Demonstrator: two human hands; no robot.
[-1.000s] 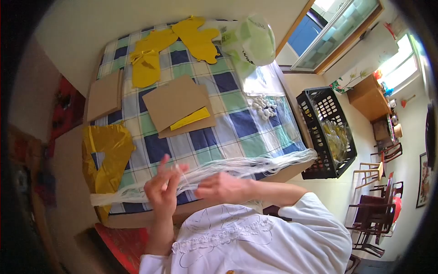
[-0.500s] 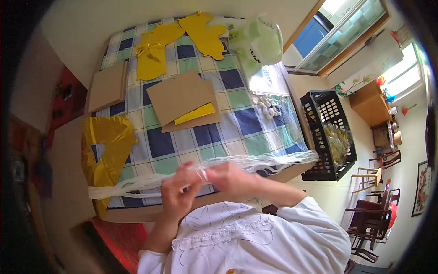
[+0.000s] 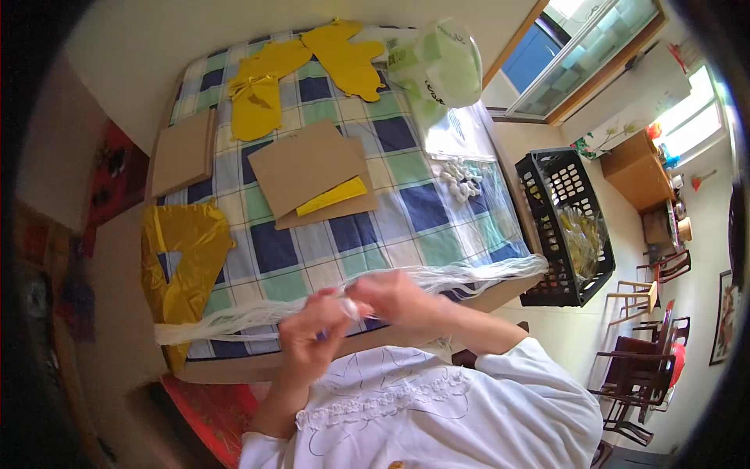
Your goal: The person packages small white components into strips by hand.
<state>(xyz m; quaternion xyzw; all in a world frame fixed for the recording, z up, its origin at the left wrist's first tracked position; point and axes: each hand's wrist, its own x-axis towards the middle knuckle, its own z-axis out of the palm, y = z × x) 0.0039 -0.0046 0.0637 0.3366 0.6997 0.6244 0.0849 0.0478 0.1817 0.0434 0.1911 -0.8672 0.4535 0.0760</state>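
Observation:
My left hand is closed, its fingers and thumb pinching a small white bundle that looks like wound string. Touching it from the other side, my right hand has its fingers curled; motion blur hides what they grip. Both hands are over the near edge of the bed. Behind them a long skein of white string stretches along that edge, its left end lying across a shiny gold foil piece. Several small white bundles sit in a heap further back on the right.
On the checked bedspread lie cardboard sheets, a cardboard stack and yellow foil shapes. A green-white plastic bag stands at the back right. Beside the bed is a black crate, with chairs further right.
My right hand has shifted slightly up and turned about the white bundle, which now shows more plainly between the hands. My left hand stays nearly in place. The view has moved slightly.

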